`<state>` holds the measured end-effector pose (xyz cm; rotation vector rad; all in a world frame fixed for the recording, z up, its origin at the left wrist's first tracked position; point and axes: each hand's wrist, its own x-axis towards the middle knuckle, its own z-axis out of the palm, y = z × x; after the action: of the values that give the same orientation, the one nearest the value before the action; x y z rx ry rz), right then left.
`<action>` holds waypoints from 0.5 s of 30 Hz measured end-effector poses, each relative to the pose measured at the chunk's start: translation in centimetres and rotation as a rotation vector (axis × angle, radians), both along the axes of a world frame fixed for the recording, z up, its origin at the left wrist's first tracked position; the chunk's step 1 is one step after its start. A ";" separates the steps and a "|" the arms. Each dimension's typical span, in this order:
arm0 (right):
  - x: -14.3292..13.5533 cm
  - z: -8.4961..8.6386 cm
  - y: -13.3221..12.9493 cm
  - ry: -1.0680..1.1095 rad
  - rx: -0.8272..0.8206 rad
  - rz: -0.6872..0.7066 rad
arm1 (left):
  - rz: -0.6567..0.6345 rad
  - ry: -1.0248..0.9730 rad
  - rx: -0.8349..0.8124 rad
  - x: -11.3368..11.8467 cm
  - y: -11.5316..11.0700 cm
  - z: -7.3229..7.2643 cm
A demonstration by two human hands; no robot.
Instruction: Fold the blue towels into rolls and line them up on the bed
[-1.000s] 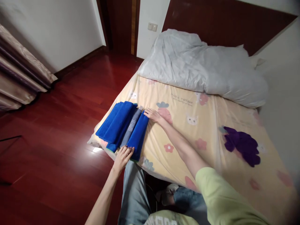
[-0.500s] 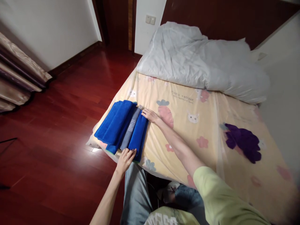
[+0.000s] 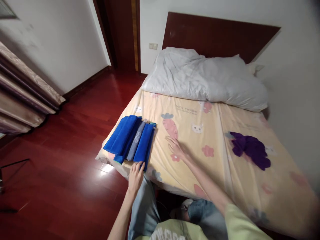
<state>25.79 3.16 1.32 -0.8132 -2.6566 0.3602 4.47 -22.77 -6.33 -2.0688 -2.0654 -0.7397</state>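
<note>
My left hand [image 3: 136,175] is at the near end of a folded blue towel [image 3: 143,143], its fingers closed on that edge. My right hand [image 3: 175,148] is apart from the towels, fingers spread and holding nothing, over the printed bedsheet [image 3: 187,150] near a carrot picture. Left of the blue towel lies a narrow folded grey towel [image 3: 136,141] with pale lettering. Beyond it is a stack of folded blue towels [image 3: 122,135], lined up side by side with the others near the bed's left edge.
A crumpled purple cloth [image 3: 251,150] lies toward the bed's right side. A bunched white quilt [image 3: 200,76] covers the head end, before a dark headboard [image 3: 215,35]. Dark red floor [image 3: 82,160] runs along the left, with curtains [image 3: 22,96] beyond.
My right hand has let go of the far end of the blue towel and moved right, over the sheet. My left hand stays at the near end. The view has tilted up.
</note>
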 end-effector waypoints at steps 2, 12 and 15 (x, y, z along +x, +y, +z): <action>7.3 -1.8 -4.1 0.192 -0.034 -0.243 | -0.038 -0.029 -0.027 3.4 -0.7 0.2; 32.3 -9.8 -29.3 0.522 -0.239 -0.943 | -0.415 -0.161 -0.247 22.1 6.9 0.1; 31.9 -9.7 -30.7 0.583 -0.249 -0.981 | -0.461 -0.137 -0.194 26.5 11.1 -1.0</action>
<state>57.71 -27.57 -8.37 -1.6427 -1.4654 0.5402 30.94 -11.70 -7.34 -2.7239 -1.7972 -0.7827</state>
